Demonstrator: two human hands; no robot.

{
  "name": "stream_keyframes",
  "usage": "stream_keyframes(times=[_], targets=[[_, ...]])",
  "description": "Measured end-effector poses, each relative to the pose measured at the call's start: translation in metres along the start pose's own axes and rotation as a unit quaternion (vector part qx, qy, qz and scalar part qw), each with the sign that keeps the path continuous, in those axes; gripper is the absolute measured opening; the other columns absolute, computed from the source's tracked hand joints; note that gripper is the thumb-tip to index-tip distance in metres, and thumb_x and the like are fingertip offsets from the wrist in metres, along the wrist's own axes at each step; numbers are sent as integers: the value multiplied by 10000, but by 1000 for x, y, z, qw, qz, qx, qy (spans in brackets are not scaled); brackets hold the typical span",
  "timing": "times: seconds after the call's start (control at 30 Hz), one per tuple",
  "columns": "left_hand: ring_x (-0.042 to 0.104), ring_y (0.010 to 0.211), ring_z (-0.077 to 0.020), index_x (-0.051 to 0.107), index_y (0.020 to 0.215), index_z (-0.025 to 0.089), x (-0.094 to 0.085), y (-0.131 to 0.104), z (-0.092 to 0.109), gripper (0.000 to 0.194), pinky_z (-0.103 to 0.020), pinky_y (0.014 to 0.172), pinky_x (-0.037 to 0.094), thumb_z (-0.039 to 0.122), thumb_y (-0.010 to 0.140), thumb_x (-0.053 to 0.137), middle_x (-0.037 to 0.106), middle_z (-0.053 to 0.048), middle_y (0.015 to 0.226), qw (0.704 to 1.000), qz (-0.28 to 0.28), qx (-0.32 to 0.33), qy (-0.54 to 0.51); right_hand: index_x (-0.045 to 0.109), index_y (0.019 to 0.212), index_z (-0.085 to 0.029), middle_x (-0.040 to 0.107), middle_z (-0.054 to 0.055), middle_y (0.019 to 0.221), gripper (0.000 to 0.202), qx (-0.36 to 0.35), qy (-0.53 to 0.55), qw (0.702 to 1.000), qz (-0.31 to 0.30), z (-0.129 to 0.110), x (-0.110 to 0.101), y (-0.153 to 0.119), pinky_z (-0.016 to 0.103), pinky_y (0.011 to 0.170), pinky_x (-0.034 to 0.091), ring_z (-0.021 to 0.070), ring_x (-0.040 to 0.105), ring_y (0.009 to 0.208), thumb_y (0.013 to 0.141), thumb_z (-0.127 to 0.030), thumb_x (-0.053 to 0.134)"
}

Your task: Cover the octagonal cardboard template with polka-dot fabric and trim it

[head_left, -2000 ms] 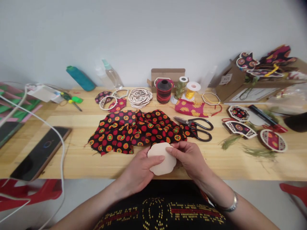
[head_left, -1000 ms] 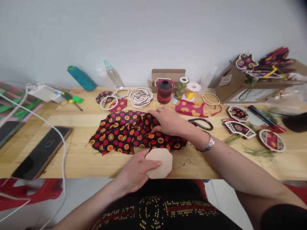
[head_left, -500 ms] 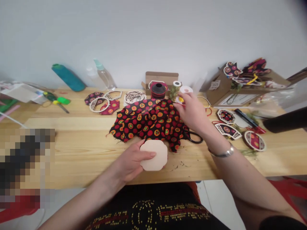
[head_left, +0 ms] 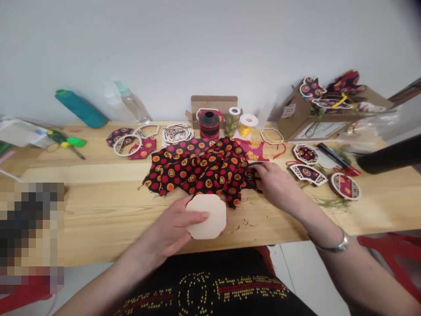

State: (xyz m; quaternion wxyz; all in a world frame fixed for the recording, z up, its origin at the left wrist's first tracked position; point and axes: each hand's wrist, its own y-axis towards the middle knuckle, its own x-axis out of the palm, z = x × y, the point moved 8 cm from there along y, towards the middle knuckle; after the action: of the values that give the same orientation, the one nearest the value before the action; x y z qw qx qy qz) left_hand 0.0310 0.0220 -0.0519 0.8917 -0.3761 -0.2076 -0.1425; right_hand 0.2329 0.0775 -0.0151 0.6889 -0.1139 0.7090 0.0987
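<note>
Head view: the left hand point(head_left: 176, 224) grips a pale scalloped plate point(head_left: 210, 218), thumb on its upper face, above the near edge of the counter point(head_left: 108, 202). The right hand point(head_left: 271, 182) has its fingers at the black handles of the scissors point(head_left: 255, 175); whether they are closed around the handles cannot be determined. The scissors' blades are hidden. The patterned black cloth point(head_left: 200, 169) lies bunched on the counter, between the plate and the spools, adjacent to the scissors. Behind the cloth stand a red-and-black spool point(head_left: 209, 126), a green spool point(head_left: 233, 120) and a yellow spool point(head_left: 247, 127). Left of these lies a stack of cut-out frames point(head_left: 177, 134). To the right, decorated ornaments point(head_left: 307, 173) lie near a marker point(head_left: 335, 158), in front of a cardboard box point(head_left: 304, 118).
</note>
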Motion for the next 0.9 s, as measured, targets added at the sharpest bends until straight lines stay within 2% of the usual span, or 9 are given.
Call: stream_keyframes(times=[0.17,0.27,0.3,0.4,0.5,0.6,0.67,0.77,0.9], targets=[[700,759,-270,686,932,131,7,-3,1,267,-401,711,557,138,670,736,731,-115,877,999,-43,1,1,612,929,-83,598,175,898,263,65,-82,994,-45,17,-13,-12,344,672,449,268,607,784,753,9,440],[699,811,-290,679,960,129,13,-3,1,274,-452,749,560,118,689,719,729,-127,902,998,-68,-4,-15,604,867,-106,612,171,872,160,139,-102,985,-12,48,-29,-34,345,654,435,286,613,801,777,-63,479],[700,816,-293,678,964,124,14,-3,1,281,-461,751,562,109,686,721,729,-131,907,997,-72,-4,-22,598,866,-120,615,168,868,110,165,-84,983,9,59,-34,-42,354,646,434,298,609,804,798,-164,523],[703,823,-303,678,988,119,18,-1,2,304,-468,739,571,98,688,723,731,-142,937,995,-90,-4,-34,573,901,-175,621,113,819,264,218,85,970,59,79,-44,-66,360,605,430,271,588,714,761,-399,596],[709,812,-294,683,999,111,20,1,3,302,-413,708,580,101,700,721,733,-152,962,995,-92,-3,-30,560,946,-219,604,81,817,447,128,359,922,59,54,-47,-77,353,617,454,233,566,688,758,-624,536],[712,787,-282,687,993,102,19,2,4,310,-379,687,582,111,687,739,735,-156,952,996,-80,-1,-25,616,985,-221,606,95,833,645,12,513,856,-59,5,-38,-83,339,633,480,221,566,709,765,-786,396],[709,768,-273,685,988,106,16,3,5,334,-388,689,582,112,662,759,736,-147,930,998,-62,3,-25,640,1024,-209,607,82,820,631,-17,544,829,-127,-16,-28,-86,323,635,489,198,556,691,798,-752,412],[701,742,-256,677,985,111,9,3,5,383,-385,674,580,109,619,787,735,-133,909,999,-27,8,-24,668,1013,-196,615,57,767,539,-23,549,819,-165,-27,-17,-83,293,586,486,162,528,618,832,-665,474],[699,731,-252,679,965,98,9,2,3,374,-375,664,578,111,609,792,735,-139,903,999,-27,1,-27,703,928,-180,648,73,776,491,-27,507,847,-158,-28,-15,-70,266,578,478,168,554,649,850,-613,485]])
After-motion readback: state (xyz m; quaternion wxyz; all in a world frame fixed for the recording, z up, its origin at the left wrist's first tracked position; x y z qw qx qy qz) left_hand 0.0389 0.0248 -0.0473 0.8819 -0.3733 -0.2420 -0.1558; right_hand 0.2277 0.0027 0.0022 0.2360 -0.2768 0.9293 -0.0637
